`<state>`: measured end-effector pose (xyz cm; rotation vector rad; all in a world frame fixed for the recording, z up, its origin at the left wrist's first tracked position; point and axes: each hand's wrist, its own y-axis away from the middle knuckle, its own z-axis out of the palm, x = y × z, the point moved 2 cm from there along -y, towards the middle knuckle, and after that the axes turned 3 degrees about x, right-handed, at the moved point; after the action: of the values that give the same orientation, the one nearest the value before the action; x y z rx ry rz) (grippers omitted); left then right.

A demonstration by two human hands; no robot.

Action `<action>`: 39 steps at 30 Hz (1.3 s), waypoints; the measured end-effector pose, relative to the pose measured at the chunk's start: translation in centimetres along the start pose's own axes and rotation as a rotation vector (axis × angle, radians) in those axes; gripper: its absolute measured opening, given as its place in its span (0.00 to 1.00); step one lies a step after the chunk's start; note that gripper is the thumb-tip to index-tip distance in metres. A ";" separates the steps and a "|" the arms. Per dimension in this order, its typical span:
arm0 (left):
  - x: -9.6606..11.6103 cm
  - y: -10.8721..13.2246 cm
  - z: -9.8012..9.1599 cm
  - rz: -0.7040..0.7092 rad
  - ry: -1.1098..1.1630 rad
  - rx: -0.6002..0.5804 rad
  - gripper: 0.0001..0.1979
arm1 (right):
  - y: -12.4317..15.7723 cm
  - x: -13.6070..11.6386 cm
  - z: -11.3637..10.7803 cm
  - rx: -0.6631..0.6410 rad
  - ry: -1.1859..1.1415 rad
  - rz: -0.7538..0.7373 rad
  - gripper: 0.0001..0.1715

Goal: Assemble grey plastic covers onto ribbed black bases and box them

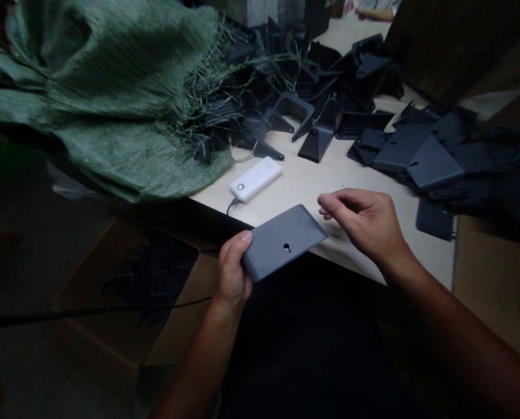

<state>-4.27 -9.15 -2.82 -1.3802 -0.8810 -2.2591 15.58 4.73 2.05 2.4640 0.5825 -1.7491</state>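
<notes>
My left hand [234, 267] is closed on the left end of a dark grey plastic bracket [281, 247], thumb on top. A keyhole-shaped opening shows near the middle of the bracket's flat face, which tilts towards me over the table's front edge. To the right of the bracket and apart from it is my right hand [367, 224]. Its thumb and fingers are drawn together in a pinch, and whatever lies between them, if anything, is too small or hidden to make out. A white power bank [256, 178] with a dark cable lies on the table just beyond the bracket.
Dark brackets [323, 131] lie heaped at the back of the pale table [347, 174]. More flat-faced grey pieces [434, 154] are piled on the right. A green woven sack [124, 105] covers the left side. Below left stands a cardboard box [173, 326] holding dark parts.
</notes>
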 end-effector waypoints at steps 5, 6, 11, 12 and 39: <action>1.1 -0.8 -0.2 0.201 -0.002 0.091 0.19 | 1.6 -0.6 0.7 -0.182 -0.297 0.288 0.26; 1.1 -0.8 -0.2 0.228 -0.013 0.107 0.19 | 1.9 -0.6 1.0 -0.209 -0.358 0.346 0.28; 0.9 -0.3 -0.1 0.281 -0.001 0.126 0.20 | 2.4 0.3 1.8 -0.207 -0.451 0.473 0.30; 0.7 -0.1 -0.1 0.287 -0.002 0.113 0.20 | 2.6 0.4 2.1 -0.248 -0.457 0.487 0.29; 0.4 1.1 2.4 -0.300 0.189 -0.497 0.08 | 7.9 -0.9 4.7 -0.636 -0.349 0.086 0.16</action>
<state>-2.25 -8.36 -1.28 -1.2489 -0.5073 -2.9288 13.81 -4.12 -0.08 1.6925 0.8203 -1.5836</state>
